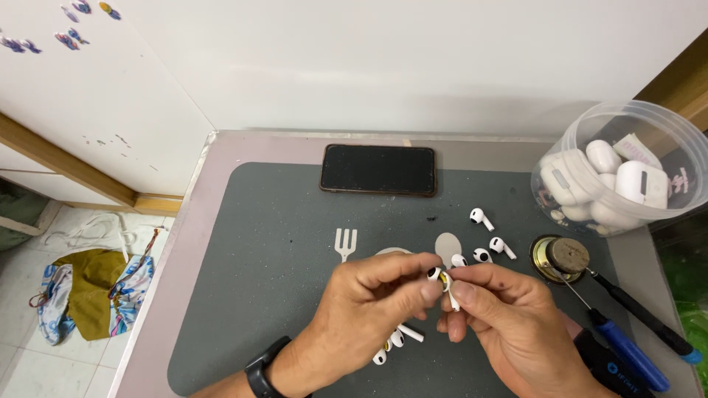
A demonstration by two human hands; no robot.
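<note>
Left hand [376, 298]: pinches a white earbud [440, 280] by the head, thumb and forefinger closed on it; dark watch [259, 372] on wrist.
Right hand [509, 317]: fingertips closed on the same earbud from the other side, gripping near its stem; other fingers curled under.
Earbud location: held in air between both hands, above the grey mat [280, 295], just in front of the mat's printed plate and fork outline [345, 243].
Under hands: more earbuds [394, 340] lie on mat below left palm, partly hidden.
Nearby: loose earbuds [490, 243] right of hands; small round speaker part [560, 258]; blue-handled tools [627, 352] at right edge.
Further out: black phone [378, 169] face-up at mat's far edge; clear tub [619, 169] of white charging cases at right.
Risk, slip: small smooth part, tip-only grip; could pop out and roll off the table [199, 221] to the floor.
Risk, mix-up: a dropped bud lands among look-alikes.
Risk, damage: too much squeeze or twist could crack the shell.
</note>
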